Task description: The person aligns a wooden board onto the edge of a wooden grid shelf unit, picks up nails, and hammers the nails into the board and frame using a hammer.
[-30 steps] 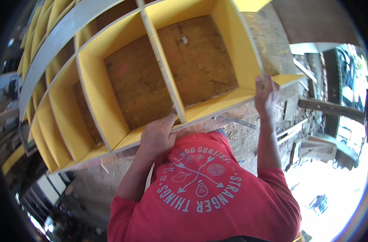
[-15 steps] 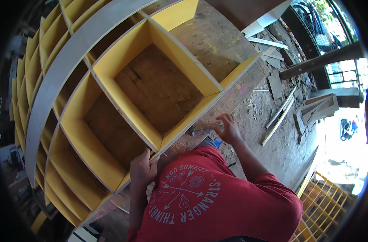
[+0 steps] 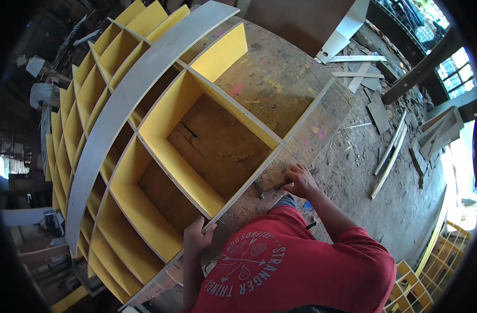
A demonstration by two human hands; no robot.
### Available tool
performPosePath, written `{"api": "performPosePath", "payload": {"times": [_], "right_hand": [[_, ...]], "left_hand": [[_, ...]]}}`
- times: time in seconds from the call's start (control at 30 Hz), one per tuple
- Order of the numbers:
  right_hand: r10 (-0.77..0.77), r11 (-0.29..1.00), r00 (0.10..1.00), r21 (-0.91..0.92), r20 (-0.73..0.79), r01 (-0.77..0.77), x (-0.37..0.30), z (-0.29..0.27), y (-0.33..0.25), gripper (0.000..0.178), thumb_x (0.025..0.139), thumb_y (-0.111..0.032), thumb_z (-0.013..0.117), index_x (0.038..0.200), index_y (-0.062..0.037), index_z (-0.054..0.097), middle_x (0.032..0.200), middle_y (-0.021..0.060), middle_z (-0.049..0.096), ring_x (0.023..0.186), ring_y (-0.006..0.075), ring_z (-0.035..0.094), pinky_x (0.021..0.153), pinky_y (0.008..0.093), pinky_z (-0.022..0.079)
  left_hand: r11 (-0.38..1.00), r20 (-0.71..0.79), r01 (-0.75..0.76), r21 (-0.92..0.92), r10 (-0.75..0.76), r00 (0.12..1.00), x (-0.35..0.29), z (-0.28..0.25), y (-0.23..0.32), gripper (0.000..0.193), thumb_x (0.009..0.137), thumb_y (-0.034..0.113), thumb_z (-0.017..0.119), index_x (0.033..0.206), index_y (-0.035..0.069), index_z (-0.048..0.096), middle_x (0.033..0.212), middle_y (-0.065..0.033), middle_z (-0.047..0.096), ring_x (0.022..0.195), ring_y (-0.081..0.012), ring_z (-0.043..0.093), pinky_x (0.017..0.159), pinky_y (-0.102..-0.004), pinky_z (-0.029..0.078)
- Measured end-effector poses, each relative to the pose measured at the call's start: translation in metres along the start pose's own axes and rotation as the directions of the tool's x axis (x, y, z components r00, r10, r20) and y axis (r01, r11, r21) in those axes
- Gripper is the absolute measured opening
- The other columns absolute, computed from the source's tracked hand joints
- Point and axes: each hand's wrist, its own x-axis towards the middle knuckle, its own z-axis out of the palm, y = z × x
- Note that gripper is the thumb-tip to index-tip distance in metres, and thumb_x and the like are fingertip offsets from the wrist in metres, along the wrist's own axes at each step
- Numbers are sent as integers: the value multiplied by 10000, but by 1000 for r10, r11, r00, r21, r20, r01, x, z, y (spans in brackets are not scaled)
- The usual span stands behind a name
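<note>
A large curved wooden grid frame (image 3: 230,107), yellow inside its compartments with pale edges, lies across a paint-stained worktable (image 3: 280,55). My left hand (image 3: 197,237) is closed on the frame's near edge, beside the corner where a divider meets the long edge strip. A thin sliver sticks out close to its fingertips; it is too small to name. To the right, my right hand (image 3: 302,181) is closed around the handle of a hammer (image 3: 259,190), whose head rests on the table close to the frame's edge.
A wide grey curved strip (image 3: 136,68) runs over the grid. Wood scraps and two long pale strips (image 3: 389,156) litter the floor at right, below a slanting post (image 3: 421,70). Another yellow grid (image 3: 437,261) stands at lower right. A brown board (image 3: 296,21) is at the back.
My right hand has closed on the hammer's handle; before, its fingers were apart above it. My left hand stays at the same frame corner. The whole view has shifted.
</note>
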Motion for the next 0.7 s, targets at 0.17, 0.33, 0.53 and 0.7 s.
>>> {"api": "performPosePath", "payload": {"times": [0.17, 0.33, 0.53, 0.7], "right_hand": [[-49, 998, 996, -24, 76, 51, 11, -5, 0, 389, 714, -265, 950, 968, -134, 687, 1031, 84, 673, 1070, 345, 645, 954, 457, 531], [125, 992, 940, -63, 318, -111, 25, -19, -6, 415, 777, -301, 930, 1046, -109, 679, 1049, 130, 735, 1073, 381, 704, 916, 481, 557], [112, 992, 913, -101, 392, -78, 37, -23, -3, 431, 818, -347, 901, 1097, -106, 677, 1060, 158, 764, 1071, 394, 724, 935, 504, 552], [85, 995, 926, -84, 368, -58, 41, -14, 5, 428, 804, -352, 901, 1068, -108, 668, 1000, 170, 748, 1024, 405, 720, 898, 521, 546]], "left_hand": [[998, -16, 67, -6, -67, 998, -4, 4, -1, 351, 907, 250, 795, 1107, -20, 693, 889, -272, 691, 871, -483, 708, 749, -509, 561], [999, -6, 33, 35, -33, 999, 1, 3, 4, 373, 894, 249, 795, 1138, -17, 701, 971, -276, 722, 941, -481, 716, 804, -514, 572], [997, -35, 75, -11, -76, 997, -3, 7, 5, 432, 885, 238, 799, 1229, -6, 706, 1051, -265, 746, 990, -467, 725, 854, -502, 583], [996, 4, 94, 4, -94, 996, 0, 5, 5, 485, 867, 218, 811, 1287, 0, 706, 1069, -257, 750, 990, -453, 732, 861, -498, 584]]}}
